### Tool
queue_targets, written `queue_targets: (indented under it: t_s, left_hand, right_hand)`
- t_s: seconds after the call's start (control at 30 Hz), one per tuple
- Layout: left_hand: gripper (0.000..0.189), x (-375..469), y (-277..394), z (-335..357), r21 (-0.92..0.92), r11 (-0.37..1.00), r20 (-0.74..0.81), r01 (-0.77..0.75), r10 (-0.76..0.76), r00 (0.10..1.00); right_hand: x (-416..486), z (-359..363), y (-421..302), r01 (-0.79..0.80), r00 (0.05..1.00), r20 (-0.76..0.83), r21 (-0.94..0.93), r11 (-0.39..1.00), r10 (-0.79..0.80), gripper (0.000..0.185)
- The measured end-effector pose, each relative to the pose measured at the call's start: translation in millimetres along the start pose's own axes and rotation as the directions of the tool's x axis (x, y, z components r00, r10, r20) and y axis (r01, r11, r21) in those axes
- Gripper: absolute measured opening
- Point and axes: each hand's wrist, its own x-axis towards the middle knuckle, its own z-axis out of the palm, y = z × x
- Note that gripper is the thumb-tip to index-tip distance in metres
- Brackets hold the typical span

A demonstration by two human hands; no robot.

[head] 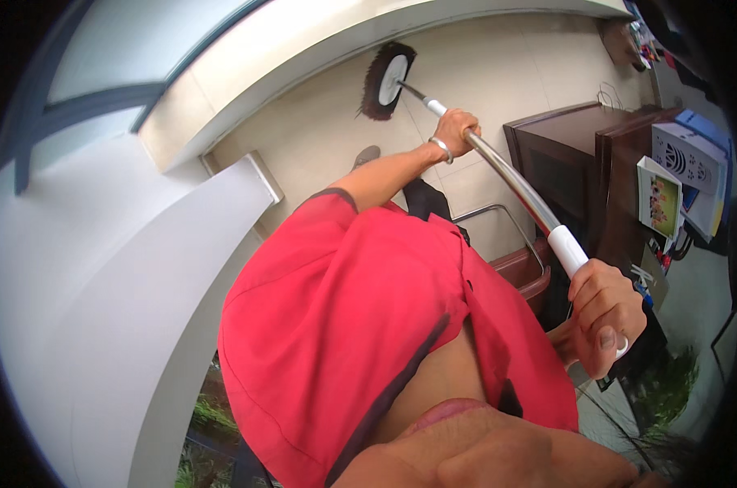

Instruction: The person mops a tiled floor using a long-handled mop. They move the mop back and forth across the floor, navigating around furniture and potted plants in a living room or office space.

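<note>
A long-handled broom crosses the view, with a shiny metal pole [514, 177] and a white plastic grip [567, 249] near its upper end. Its brush head [392, 79], white on top with dark brown bristles, is down at the tiled floor, close to the base of the wall. My left hand [457, 132], with a silver bangle at the wrist, is wrapped around the lower pole, just above a white collar [435, 107]. Around the top end of the grip closes my right hand [609, 314]. Its thumb lies along the handle end.
A pale wall ledge [246, 116] curves along the left, with a white partition end [261, 177] jutting out. Dark wooden cabinets [557, 140] stand at right, bearing file holders [688, 158]. A chair with a metal armrest [496, 210] is beside my body. A shoe [366, 157] shows on the floor.
</note>
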Motion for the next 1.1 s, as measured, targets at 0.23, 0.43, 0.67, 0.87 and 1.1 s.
queue_targets:
  t_s: [0.23, 0.43, 0.67, 0.87, 1.1]
  left_hand:
    - [0.018, 103.4, -4.3, 67.1, 0.081, 0.996, 0.609, -0.039, -0.019, 0.793]
    - [0.016, 82.7, 24.7, 69.6, 0.183, 0.978, 0.262, 0.1, -0.146, 0.954]
    - [0.022, 85.0, -2.6, 69.8, 0.288, 0.916, 0.044, 0.28, -0.305, 0.951]
    - [0.018, 176.1, 1.3, 162.6, 0.194, 0.977, 0.179, 0.092, -0.128, 0.976]
    - [0.019, 329.9, -12.0, 279.5, -0.105, 0.987, 0.527, -0.122, 0.159, 0.835]
  right_hand:
    - [5.4, -70.3, 29.3, 0.05, 0.966, -0.246, -0.116, 0.992, -0.078, 0.028]
    - [36.7, -186.4, 23.6, 0.127, 0.99, 0.026, 0.226, 0.966, -0.136, 0.029]
    - [39.3, -226.6, 89.0, -0.046, 0.986, -0.138, 0.307, 0.951, 0.092, 0.031]
    - [56.0, -287.3, 66.1, -0.009, 0.966, -0.255, 0.135, 0.991, 0.044, 0.042]
    - [94.2, -318.2, 88.7, -0.018, 0.916, -0.393, -0.234, 0.972, -0.078, 0.027]
